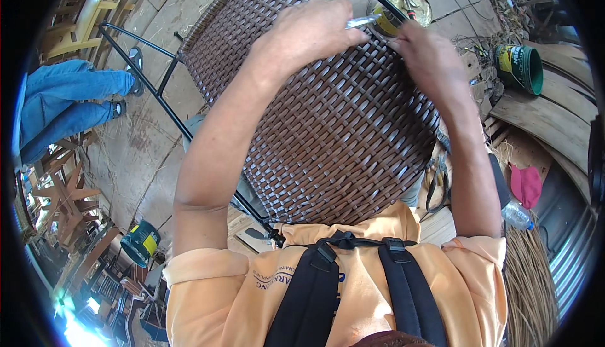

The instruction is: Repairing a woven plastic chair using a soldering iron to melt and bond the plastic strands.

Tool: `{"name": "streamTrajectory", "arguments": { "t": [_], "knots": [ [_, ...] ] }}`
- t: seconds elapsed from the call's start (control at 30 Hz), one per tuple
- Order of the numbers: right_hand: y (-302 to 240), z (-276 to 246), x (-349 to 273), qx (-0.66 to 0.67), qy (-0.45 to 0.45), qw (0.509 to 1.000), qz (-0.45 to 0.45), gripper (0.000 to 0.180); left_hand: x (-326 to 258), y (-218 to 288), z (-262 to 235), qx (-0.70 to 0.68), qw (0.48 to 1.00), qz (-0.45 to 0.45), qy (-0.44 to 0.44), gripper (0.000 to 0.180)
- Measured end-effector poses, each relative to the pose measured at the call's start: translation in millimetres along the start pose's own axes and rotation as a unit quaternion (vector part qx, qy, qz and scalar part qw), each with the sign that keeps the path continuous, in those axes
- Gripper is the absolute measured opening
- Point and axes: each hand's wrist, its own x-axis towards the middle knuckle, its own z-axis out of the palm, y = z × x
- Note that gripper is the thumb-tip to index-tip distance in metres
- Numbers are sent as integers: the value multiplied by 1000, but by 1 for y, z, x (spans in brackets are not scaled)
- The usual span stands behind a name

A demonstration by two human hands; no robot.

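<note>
A brown woven rattan panel (pixel 340 139) on a black metal frame (pixel 165 104) lies across my lap, like the seat or back of a chair. My left hand (pixel 318 28) rests over its far edge, fingers closed round a slim silvery tool (pixel 363 22) that sticks out to the right; its kind is not clear. Just to the right, at the panel's far right edge, my right hand (pixel 430 57) is closed and slightly blurred. What its fingers pinch is hidden. The two hands are a short way apart.
An open tin (pixel 411 6) with tools inside stands beyond my hands. Green buckets stand at right (pixel 520 69) and lower left (pixel 141 243). Another person's jeans-clad legs (pixel 75 95) are at left. A red cap (pixel 525 184), a plastic bottle (pixel 517 215) and bundled strands (pixel 530 277) lie at right.
</note>
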Motion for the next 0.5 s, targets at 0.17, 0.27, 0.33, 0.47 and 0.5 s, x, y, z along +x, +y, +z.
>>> {"name": "streamTrajectory", "arguments": {
  "t": [0.17,0.27,0.33,0.47,0.5],
  "knots": [
    [10,13,1,51,20,997,49,28,30,-1,23,-78,994,72,-42,41],
    [15,20,-13,151,87,984,30,32,34,4,32,-40,997,70,10,38],
    [18,27,-18,190,109,975,17,28,34,-9,29,-66,991,115,22,36],
    [28,39,-14,98,111,987,-65,32,30,-79,-13,-87,988,-93,85,36],
    [30,40,-14,111,88,989,-42,31,24,-90,-24,-80,988,-7,130,37]
  ]
}}
